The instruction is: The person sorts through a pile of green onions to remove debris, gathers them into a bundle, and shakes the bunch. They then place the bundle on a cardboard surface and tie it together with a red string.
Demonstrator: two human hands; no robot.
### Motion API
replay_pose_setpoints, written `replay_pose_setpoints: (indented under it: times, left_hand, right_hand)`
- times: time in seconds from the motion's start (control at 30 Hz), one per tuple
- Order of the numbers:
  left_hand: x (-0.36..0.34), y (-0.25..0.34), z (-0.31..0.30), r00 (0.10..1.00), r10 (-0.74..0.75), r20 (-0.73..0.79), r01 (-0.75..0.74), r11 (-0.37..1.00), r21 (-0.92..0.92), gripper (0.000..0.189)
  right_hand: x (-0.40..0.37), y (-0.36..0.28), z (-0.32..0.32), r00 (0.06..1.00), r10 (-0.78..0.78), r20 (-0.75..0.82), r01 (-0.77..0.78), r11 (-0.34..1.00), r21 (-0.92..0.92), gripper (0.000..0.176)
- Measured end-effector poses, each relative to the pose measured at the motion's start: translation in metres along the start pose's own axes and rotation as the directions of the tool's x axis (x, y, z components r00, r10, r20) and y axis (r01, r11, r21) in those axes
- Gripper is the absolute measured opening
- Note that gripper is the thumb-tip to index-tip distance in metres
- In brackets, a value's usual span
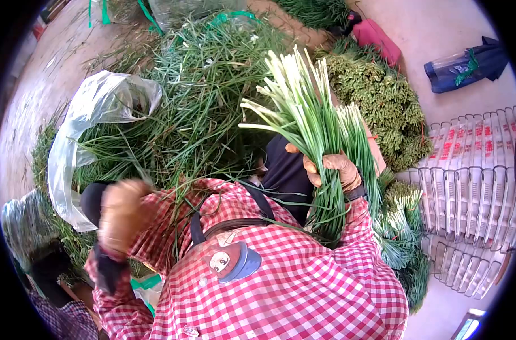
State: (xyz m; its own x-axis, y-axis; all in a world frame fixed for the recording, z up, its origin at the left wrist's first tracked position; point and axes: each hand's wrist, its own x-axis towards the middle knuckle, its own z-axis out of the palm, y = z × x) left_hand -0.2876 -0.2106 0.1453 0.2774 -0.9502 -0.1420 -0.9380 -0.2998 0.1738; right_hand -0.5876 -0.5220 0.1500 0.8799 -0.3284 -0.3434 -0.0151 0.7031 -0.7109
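My right hand (338,171), in a tan glove, is closed around a thick bunch of garlic chives (312,122). Their pale cut ends fan out upward, and the green leaves hang down against my checked sleeve. At the left, my left hand (122,215), also gloved, is smeared by motion, so its fingers cannot be made out. Loose green leaves (181,212) lie over the checked cloth beside that arm. A large heap of loose chives (207,96) spreads in front of me. Just right of the held bunch stands another bunch of chives (357,136), partly behind my right hand.
A clear plastic sheet (71,141) drapes over the heap's left side. Tied bundles (377,107) are stacked at the right, near white crates (467,187). A blue bag (465,68) and a pink object (377,41) lie farther back. Another person's checked clothing (65,311) shows lower left.
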Motion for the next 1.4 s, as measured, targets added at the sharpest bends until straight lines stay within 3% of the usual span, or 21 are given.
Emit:
replay_pose_setpoints:
  times: [0.03,0.07,0.13,0.2,0.3,0.37,0.4,0.43,0.63,0.73,0.83,0.87,0.9,0.97,1.07,1.13,1.2,1.27,1.3,1.37,1.4]
  left_hand:
    - [0.017,0.05,-0.025,0.868,-0.127,0.481,0.019,0.975,0.223,0.076]
    - [0.013,0.054,-0.016,0.952,0.199,0.233,-0.2,0.98,-0.019,0.094]
    - [0.03,0.074,-0.035,0.978,0.206,0.038,-0.181,0.924,-0.337,0.088]
    - [0.046,0.091,-0.043,0.988,-0.017,0.15,0.142,0.447,-0.883,0.084]
    - [0.071,0.094,-0.008,0.992,0.123,0.006,0.032,-0.208,-0.978,0.074]
    - [0.088,0.092,0.006,0.989,0.019,0.144,0.141,0.113,-0.984,0.076]
    - [0.076,0.104,0.003,0.991,-0.075,-0.108,-0.131,-0.531,-0.837,0.076]
    - [0.085,0.095,0.013,0.987,-0.157,-0.039,-0.126,-0.591,-0.797,0.073]
    - [0.092,0.075,-0.03,0.956,-0.138,-0.261,-0.272,-0.755,-0.597,0.077]
    - [0.09,0.057,-0.021,0.904,-0.028,-0.426,-0.23,-0.872,-0.432,0.079]
    - [0.078,0.061,-0.037,0.935,-0.256,-0.246,-0.354,-0.724,-0.592,0.083]
    - [0.077,0.064,-0.045,0.93,-0.317,-0.188,-0.361,-0.68,-0.638,0.083]
    - [0.075,0.067,-0.065,0.924,-0.38,-0.041,-0.328,-0.732,-0.597,0.083]
    - [0.066,0.064,-0.063,0.932,-0.238,-0.272,-0.347,-0.801,-0.488,0.082]
    - [0.064,0.056,-0.055,0.928,-0.319,-0.194,-0.354,-0.586,-0.729,0.081]
    - [0.067,0.052,-0.053,0.943,-0.245,-0.225,-0.332,-0.681,-0.653,0.082]
    - [0.076,0.054,-0.056,0.956,-0.197,-0.219,-0.295,-0.64,-0.709,0.084]
    - [0.085,0.054,-0.059,0.97,-0.128,-0.206,-0.241,-0.611,-0.754,0.084]
    - [0.09,0.054,-0.061,0.976,-0.089,-0.199,-0.212,-0.592,-0.777,0.085]
    - [0.097,0.055,-0.07,0.985,-0.034,-0.168,-0.149,-0.652,-0.744,0.083]
    - [0.1,0.058,-0.069,0.989,-0.061,-0.132,-0.139,-0.653,-0.745,0.08]
  right_hand:
    - [0.003,-0.001,0.003,1.0,0.018,0.002,-0.018,0.999,-0.042,0.076]
    - [0.006,0.002,0.002,0.999,0.02,0.044,-0.018,0.998,-0.054,0.072]
    - [0.01,0.005,0.004,0.998,0.055,-0.002,-0.055,0.983,-0.174,0.068]
    - [0.016,0.01,0.022,1.0,-0.012,-0.016,0.007,0.96,-0.279,0.062]
    - [0.028,0.013,0.047,0.995,0.081,0.053,-0.052,0.908,-0.416,0.043]
    - [0.039,0.025,0.064,0.992,0.061,0.107,0.001,0.864,-0.504,0.044]
    - [0.043,0.03,0.07,0.985,0.095,0.141,-0.008,0.854,-0.52,0.046]
    - [0.048,0.034,0.076,0.976,0.128,0.175,-0.015,0.843,-0.537,0.047]
    - [0.073,0.068,0.091,0.848,0.338,0.409,-0.109,0.865,-0.489,0.063]
    - [0.078,0.043,0.116,0.883,0.365,0.294,-0.098,0.757,-0.646,0.067]
    - [0.073,0.039,0.153,0.971,-0.195,0.138,0.228,0.575,-0.786,0.066]
    - [0.075,0.043,0.151,0.968,-0.218,0.127,0.223,0.504,-0.834,0.059]
    - [0.076,0.04,0.161,0.957,-0.241,0.159,0.217,0.239,-0.946,0.047]
    - [0.081,0.052,0.159,0.931,-0.253,0.262,0.3,0.124,-0.946,0.038]
    - [0.093,0.021,0.175,0.957,0.244,0.16,0.229,-0.285,-0.931,0.036]
    - [0.101,-0.032,0.21,0.888,0.458,-0.034,0.2,-0.453,-0.869,0.04]
    - [0.112,-0.077,0.221,0.868,0.16,0.471,0.497,-0.289,-0.818,0.047]
    - [0.151,-0.115,0.248,0.807,0.043,0.589,0.574,-0.293,-0.765,0.052]
    - [0.171,-0.13,0.265,0.716,0.056,0.696,0.689,-0.214,-0.692,0.056]
    - [0.228,-0.138,0.26,0.287,0.173,0.942,0.949,0.085,-0.304,0.066]
    - [0.228,-0.117,0.262,0.628,0.33,0.705,0.761,-0.067,-0.646,0.07]
